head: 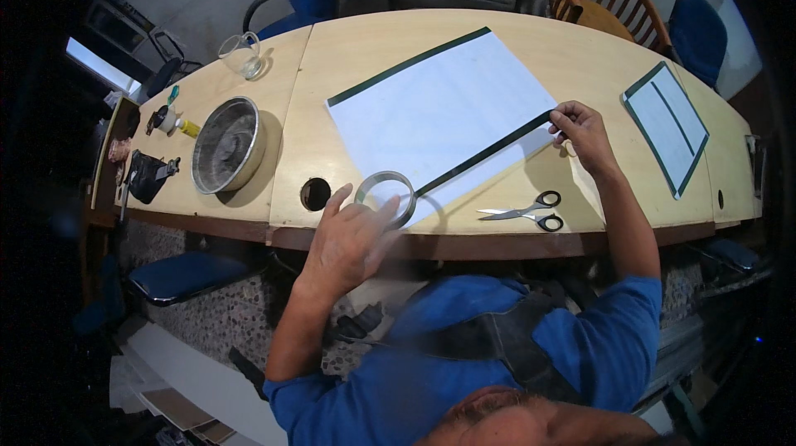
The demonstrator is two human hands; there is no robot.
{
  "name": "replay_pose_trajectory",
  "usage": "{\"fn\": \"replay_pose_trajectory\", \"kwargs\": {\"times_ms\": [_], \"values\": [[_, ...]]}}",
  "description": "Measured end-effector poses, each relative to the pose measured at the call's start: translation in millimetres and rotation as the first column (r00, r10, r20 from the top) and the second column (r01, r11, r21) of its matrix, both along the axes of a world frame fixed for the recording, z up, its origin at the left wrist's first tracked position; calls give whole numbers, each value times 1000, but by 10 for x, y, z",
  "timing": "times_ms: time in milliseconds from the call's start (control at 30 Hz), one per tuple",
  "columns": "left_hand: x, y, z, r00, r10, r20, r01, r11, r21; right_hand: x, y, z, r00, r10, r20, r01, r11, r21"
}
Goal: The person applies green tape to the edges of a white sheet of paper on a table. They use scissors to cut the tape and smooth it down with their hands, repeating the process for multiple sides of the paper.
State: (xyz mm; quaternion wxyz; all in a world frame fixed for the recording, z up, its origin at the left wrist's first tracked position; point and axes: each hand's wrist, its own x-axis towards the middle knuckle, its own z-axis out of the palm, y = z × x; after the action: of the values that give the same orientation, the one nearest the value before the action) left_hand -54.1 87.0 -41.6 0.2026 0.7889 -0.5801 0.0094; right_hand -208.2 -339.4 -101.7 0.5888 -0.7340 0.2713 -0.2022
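Observation:
A large white sheet [435, 91] lies on the table, with a dark green strip [410, 67] along its far edge. Between thumb and fingers, my right hand [581, 135] pinches the end of a dark tape length [485, 154]. The tape runs diagonally over the near part of the sheet to a tape roll [411, 188]. My left hand [348, 238] is at that roll, its fingers spread and partly blurred, one of them overlapping the ring. Whether it grips the roll is unclear. Scissors [528, 212] with black handles lie slightly open near the table's front edge.
To the right lies a smaller white panel [668, 129] with green borders. A round metal pan [225, 147], a glass mug [242, 57], a small yellow bottle [188, 128] and a black pouch [148, 177] stand left. The tabletop has a round hole [315, 195]. Chairs surround the table.

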Motion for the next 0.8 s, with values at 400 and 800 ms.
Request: {"fn": "replay_pose_trajectory", "kwargs": {"times_ms": [400,800], "values": [[167,252,-468,997,70,35,-58,962,-266,-420,274,412,832,252,494,-155,961,-228],[122,337,-623,990,138,-30,-138,901,-412,-751,934,1296,690,559,459,-62,678,-732]]}}
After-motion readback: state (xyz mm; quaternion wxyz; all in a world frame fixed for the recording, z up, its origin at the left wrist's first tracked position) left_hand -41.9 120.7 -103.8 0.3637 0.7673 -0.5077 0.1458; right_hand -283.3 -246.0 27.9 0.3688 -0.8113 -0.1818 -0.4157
